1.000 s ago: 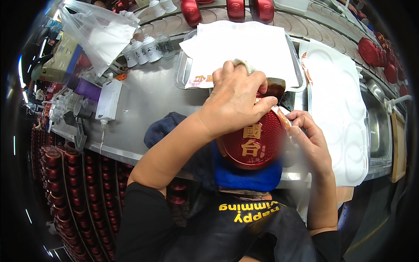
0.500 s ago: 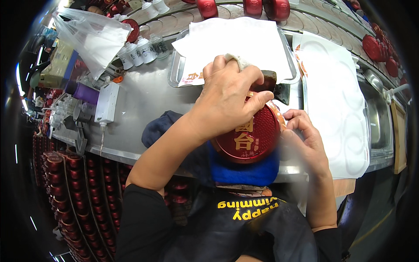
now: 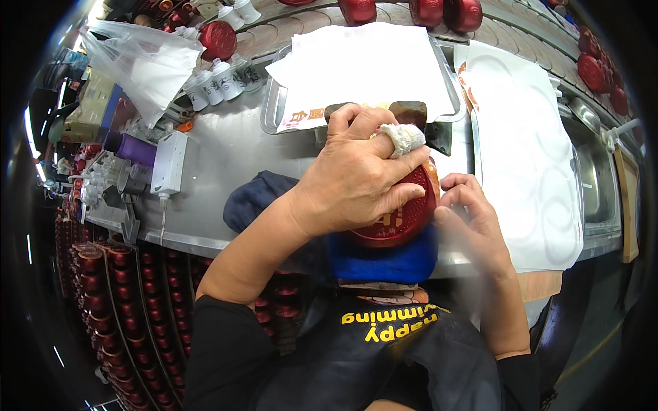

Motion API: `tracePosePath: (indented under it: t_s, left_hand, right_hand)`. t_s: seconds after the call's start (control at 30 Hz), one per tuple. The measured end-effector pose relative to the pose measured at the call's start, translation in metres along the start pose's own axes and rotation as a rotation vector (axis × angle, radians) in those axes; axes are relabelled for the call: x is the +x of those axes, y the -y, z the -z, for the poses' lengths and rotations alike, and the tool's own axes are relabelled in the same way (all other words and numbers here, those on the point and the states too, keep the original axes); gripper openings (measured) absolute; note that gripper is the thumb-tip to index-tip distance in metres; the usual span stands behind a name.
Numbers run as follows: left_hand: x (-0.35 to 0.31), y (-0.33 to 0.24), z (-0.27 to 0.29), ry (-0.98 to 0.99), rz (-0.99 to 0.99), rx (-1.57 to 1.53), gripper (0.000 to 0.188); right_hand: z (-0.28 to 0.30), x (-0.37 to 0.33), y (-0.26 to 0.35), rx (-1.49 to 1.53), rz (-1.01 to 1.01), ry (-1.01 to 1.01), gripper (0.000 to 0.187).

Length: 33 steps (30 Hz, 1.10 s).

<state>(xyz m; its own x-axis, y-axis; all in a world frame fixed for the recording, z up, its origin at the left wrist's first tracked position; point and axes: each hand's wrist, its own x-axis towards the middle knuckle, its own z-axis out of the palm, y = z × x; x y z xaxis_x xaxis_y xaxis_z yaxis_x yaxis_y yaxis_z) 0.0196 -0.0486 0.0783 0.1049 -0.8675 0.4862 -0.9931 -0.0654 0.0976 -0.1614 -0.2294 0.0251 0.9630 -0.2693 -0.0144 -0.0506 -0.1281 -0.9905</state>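
Note:
My left hand (image 3: 349,175) lies over the far part of a red, shiny round lid (image 3: 415,222) with gold characters on its textured top. A wad of white cloth (image 3: 406,140) sits at its curled fingers; whether it is wrapped round a finger or pinched cannot be made out. My right hand (image 3: 473,212) has its fingers bent at the lid's right rim, thumb and index finger gripping there, beside a thin orange printed strip (image 3: 434,179) along the edge. Under the lid's near side is a folded blue cloth (image 3: 384,259). Just beyond my left hand stands a dark brown block (image 3: 408,112).
White sheets cover a clear tray (image 3: 452,75) at the back. More printed white sheets (image 3: 524,157) lie right, beside a metal sink (image 3: 596,181). A dark cloth (image 3: 257,198), white box (image 3: 169,163), purple bottle (image 3: 130,147) and white bottles (image 3: 223,79) stand left.
My left hand has turned and slid nearer over the lid, covering more of its characters, and the white cloth now shows on its right side. My right hand stays at the rim.

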Motion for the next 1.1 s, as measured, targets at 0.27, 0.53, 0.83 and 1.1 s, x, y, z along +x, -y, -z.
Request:
tracePosePath:
  t_s: [0.27, 0.53, 0.83, 1.1]
  left_hand:
    - [-0.001, -0.008, -0.002, 0.046, -0.040, -0.031, 0.046]
    - [-0.001, -0.013, 0.002, 0.134, -0.049, -0.022, 0.048]
    - [-0.001, -0.011, 0.000, 0.075, -0.031, -0.030, 0.044]
    - [0.001, -0.012, 0.000, 0.038, -0.005, -0.041, 0.050]
  right_hand:
    - [-0.007, -0.016, 0.002, -0.123, 0.072, -0.009, 0.016]
    - [-0.016, -0.031, 0.005, -0.413, 0.171, -0.080, 0.021]
    - [-0.011, -0.048, 0.051, -0.515, 0.392, 0.176, 0.032]
    - [0.012, -0.027, 0.031, -0.387, 0.315, -0.007, 0.036]
